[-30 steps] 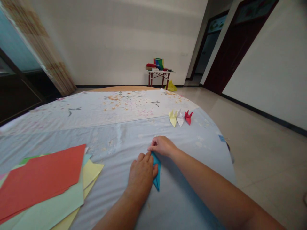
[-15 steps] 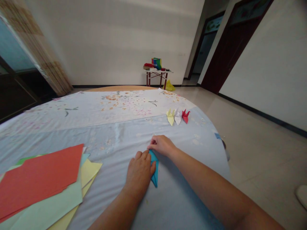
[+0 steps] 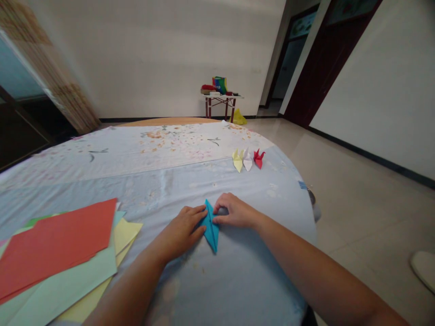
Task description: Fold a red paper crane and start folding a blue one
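Observation:
A blue folded paper (image 3: 211,231), a long narrow diamond with a crease down its middle, lies on the tablecloth in front of me. My left hand (image 3: 183,231) holds its left edge with fingertips and thumb. On the opposite side, the curled fingers and thumb of my right hand (image 3: 234,211) grip the right edge. The paper's top and bottom points show between the hands. Farther off stand three small folded paper birds: a yellow one (image 3: 238,161), a white one (image 3: 248,160) and a red one (image 3: 258,159).
At left lies a stack of coloured sheets, with a red sheet (image 3: 64,244) uppermost and pale green and yellow ones beneath. The round table wears a flowered cloth (image 3: 152,158). Beyond it, a small side table (image 3: 222,97) bears several items beside a yellow bag (image 3: 239,118).
My left hand has slid left off the paper's face to its edge. My right hand has moved from the top tip down to the right edge, and more of the paper shows.

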A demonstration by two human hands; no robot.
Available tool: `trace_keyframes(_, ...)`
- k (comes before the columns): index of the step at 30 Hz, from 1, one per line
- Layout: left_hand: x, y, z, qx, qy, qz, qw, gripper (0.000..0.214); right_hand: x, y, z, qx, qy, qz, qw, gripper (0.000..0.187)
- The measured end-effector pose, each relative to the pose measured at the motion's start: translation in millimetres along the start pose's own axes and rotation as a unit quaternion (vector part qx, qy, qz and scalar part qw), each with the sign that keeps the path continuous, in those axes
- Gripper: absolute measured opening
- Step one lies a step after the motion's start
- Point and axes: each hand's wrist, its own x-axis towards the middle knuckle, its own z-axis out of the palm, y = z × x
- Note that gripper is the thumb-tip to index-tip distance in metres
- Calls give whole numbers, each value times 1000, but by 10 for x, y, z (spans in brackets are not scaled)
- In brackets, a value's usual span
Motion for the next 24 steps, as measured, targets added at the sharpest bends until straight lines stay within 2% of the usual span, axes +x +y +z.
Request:
trace_keyframes(4,-17,105,43,52,4,-17,999,42,-79,-37,51,-31,-1,18,999,34)
trace_keyframes(11,-67,227,169,151,-9,-87,985,45,-154,-124,82,-57,1,30,998,38)
trace_keyframes(19,-91,213,180,155,-29,-84,984,49,-231,-189,89,-75,-1,23,997,71)
trace_keyframes(24,-103,245,191,155,-31,-82,984,61,-241,-226,114,-86,-1,25,996,79)
